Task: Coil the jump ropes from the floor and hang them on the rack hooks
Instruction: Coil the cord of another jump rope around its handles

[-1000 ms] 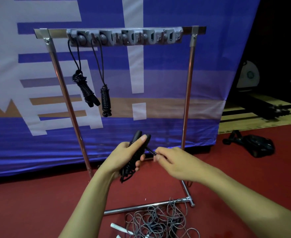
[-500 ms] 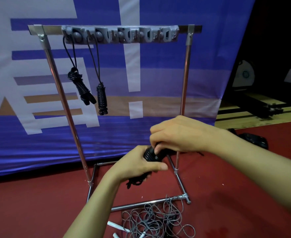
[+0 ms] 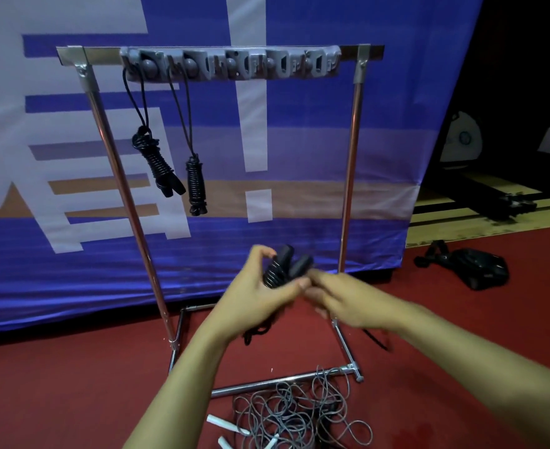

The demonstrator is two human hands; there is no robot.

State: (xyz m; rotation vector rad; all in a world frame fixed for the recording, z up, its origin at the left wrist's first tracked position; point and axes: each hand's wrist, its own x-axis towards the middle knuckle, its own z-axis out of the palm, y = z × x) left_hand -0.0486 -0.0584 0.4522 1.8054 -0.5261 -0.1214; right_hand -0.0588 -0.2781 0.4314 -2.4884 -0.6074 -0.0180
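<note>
My left hand point(image 3: 257, 290) grips a black jump rope point(image 3: 283, 267) by its two handles, with cord wound round them. My right hand point(image 3: 341, 299) is beside it, blurred, fingers at the handles; a loose black cord end point(image 3: 377, 340) trails below it. A metal rack point(image 3: 351, 163) stands in front with a grey hook strip point(image 3: 234, 64) along its top bar. Two coiled black ropes hang from the leftmost hooks, one point(image 3: 157, 163) tilted, the other point(image 3: 196, 186) straight down. A tangle of grey rope point(image 3: 299, 413) with white handles point(image 3: 225, 426) lies on the floor.
A blue and white banner point(image 3: 299, 140) hangs behind the rack. The floor point(image 3: 72, 384) is red. A black bag point(image 3: 481, 267) lies on the floor at the right, near dark equipment point(image 3: 494, 202) on a wooden patch.
My right hand has dropped from on top of the handles to the right side of them, moving fast. The left hand holds the handles slightly higher.
</note>
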